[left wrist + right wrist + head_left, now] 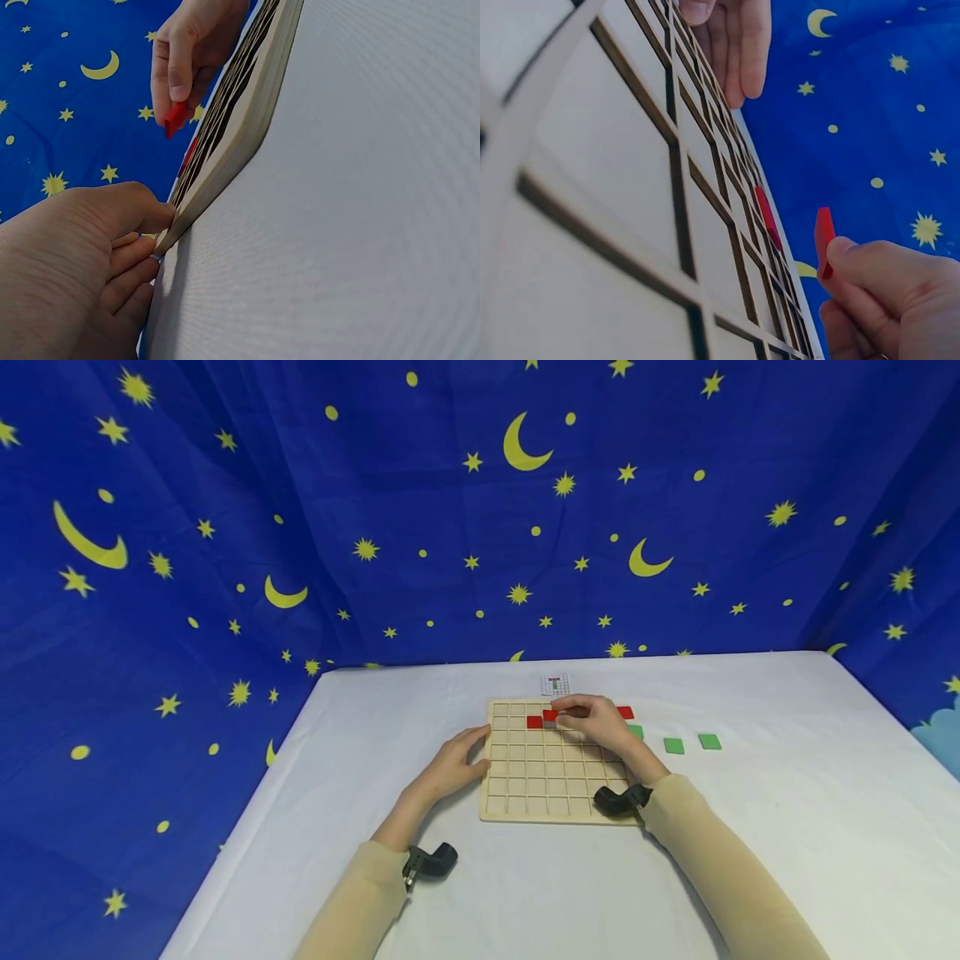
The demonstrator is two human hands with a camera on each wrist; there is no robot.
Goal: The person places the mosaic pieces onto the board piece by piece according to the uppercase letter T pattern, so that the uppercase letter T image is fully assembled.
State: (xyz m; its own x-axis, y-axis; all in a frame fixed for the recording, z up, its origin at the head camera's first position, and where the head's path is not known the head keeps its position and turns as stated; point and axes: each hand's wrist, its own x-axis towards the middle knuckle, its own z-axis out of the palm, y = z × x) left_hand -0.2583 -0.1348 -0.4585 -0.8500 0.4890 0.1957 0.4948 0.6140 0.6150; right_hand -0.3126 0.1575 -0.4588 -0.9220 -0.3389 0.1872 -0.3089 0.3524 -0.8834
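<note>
Your left hand [453, 764], fingers spread, touches the left edge of the board [517, 783]; your right hand [600, 722] pinches a red tile [551, 715] above it, best lowered flat and square.

"What is being worn?"
"Long, plain beige cloth sleeves [726, 867], left and right."
"Anything at their ends?"
"A black, smooth, bent device [439, 862] on each, the left with a small silvery metal piece [409, 881]."
</note>
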